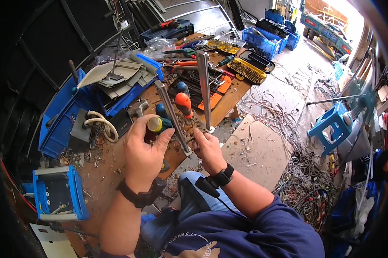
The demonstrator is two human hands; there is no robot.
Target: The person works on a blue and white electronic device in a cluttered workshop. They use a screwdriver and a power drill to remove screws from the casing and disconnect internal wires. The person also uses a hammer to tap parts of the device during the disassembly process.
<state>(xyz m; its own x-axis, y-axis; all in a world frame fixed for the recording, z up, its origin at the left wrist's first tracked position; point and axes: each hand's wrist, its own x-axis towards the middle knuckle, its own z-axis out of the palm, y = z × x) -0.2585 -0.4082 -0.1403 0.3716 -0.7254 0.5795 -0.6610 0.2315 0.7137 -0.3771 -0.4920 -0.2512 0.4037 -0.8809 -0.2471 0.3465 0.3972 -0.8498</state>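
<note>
My left hand is wrapped round a screwdriver with a green and yellow handle; its handle end faces up. Just right of it, two long metal bars stand up, the nearer bar leaning and the farther bar almost upright. My right hand is closed by their lower ends, fingertips pinched together between the bars. What those fingers grip is too small to make out. Beyond the hands, an orange-handled screwdriver and a blue-handled one stick up from the bench.
A wooden workbench carries scraps, a yellow bit case, a blue tray of flat panels and a blue-framed box. Loose cables cover the floor at right, near a blue stool. Blue crates stand behind.
</note>
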